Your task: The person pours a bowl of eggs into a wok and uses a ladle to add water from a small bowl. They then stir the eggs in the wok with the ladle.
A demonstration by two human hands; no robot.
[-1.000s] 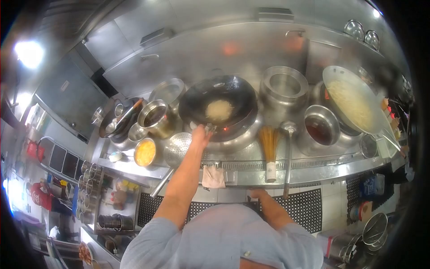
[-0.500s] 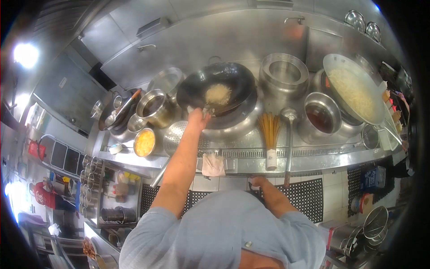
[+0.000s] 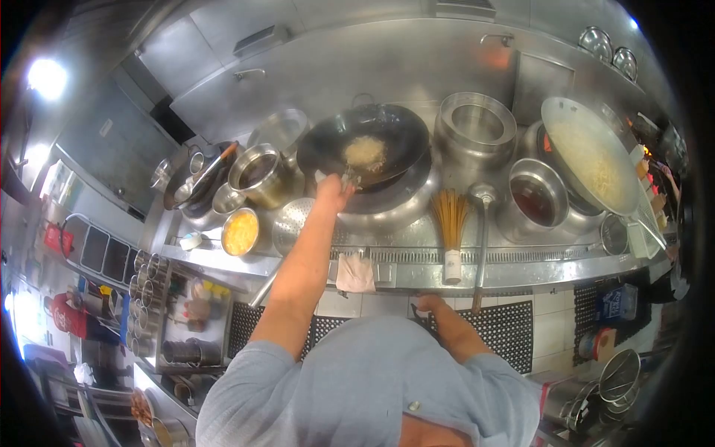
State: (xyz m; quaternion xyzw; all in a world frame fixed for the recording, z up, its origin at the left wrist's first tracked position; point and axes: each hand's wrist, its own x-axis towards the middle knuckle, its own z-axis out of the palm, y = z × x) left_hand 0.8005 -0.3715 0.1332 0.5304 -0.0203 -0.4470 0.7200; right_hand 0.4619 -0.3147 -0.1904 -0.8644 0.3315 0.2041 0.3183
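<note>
My left hand (image 3: 335,191) grips the near edge of a black wok (image 3: 402,138) with a whitish cloth (image 3: 322,177) at the grip. The wok sits tilted on the burner ring (image 3: 395,212), with a small heap of pale food (image 3: 365,153) inside. At the counter's front edge, low and close to my body, my right hand (image 3: 430,304) is closed around something dark that I cannot make out. A bamboo brush (image 3: 450,231) and a long-handled ladle (image 3: 482,223) lie on the counter just beyond it.
Left of the wok are a steel pot (image 3: 257,175), a bowl of yellow food (image 3: 240,232) and a perforated skimmer (image 3: 293,223). On the right are a pot of dark liquid (image 3: 532,197) and a large pan of pale food (image 3: 596,160). A person in red (image 3: 68,314) stands far left.
The view has shifted slightly. My left hand still grips the wok, and my right hand remains by the counter edge. The food in the wok has changed shape a little.
</note>
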